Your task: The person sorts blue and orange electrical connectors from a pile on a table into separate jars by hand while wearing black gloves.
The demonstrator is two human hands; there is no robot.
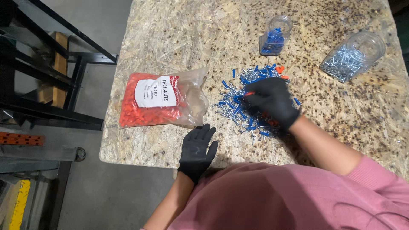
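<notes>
Seen from the head camera, a person in a pink top works at a chipboard tabletop (179,25) with both hands in black gloves. The right hand (272,102) lies over a mixed heap (238,100) of blue plastic anchors, silver screws and a few orange pieces near the middle of the tabletop, its fingers curled down into the heap and its fingertips pinching one small orange-red piece (249,93) at the heap's left side. The left hand (197,149) rests flat near the tabletop's near edge, fingers spread and holding nothing, just below one clear plastic bag (164,100).

That single bag, lying toward the left edge, is packed with orange pieces and carries a white label. Two clear plastic jars stand or lie toward the far right corner: the smaller jar (276,35), upright just beyond the heap, is partly filled with blue anchors; the larger jar (352,55), tipped on its side with its mouth facing the heap, holds silver screws. The loose pieces in the heap are too many and too tangled to count.

Left of the tabletop, dark metal framing (51,64) stands on a grey floor, with a yellow-painted strip (19,200) at the lower left corner.
</notes>
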